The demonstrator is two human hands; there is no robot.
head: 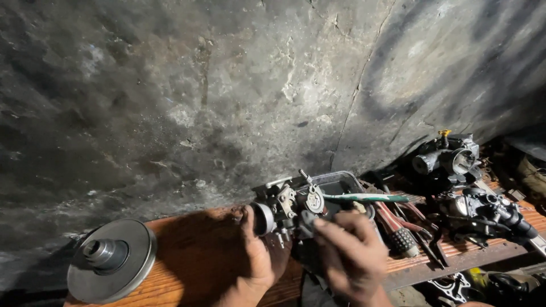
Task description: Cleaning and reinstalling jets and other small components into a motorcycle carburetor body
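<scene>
- Rough, stained concrete wall (216, 91) backs a ribbed orange tabletop (193, 256).
- Left hand (257, 258) grips a small metal carburetor (287, 207) from below, above the tabletop.
- Right hand (350, 250) is closed on a green-handled tool (364, 198) at its side.
- Carburetor looks stiff, fairly heavy and greasy, with fragile small fittings; the solid body seems the safest hold.
- A round pulley disc (111, 260) lies far left; other carburetors (449, 159) sit right.

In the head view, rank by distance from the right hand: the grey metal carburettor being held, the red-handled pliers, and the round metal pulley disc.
1. Grey metal carburettor: touching the right hand.
2. Red-handled pliers: just to its right.
3. Round metal pulley disc: far left, beyond the left hand.
</scene>
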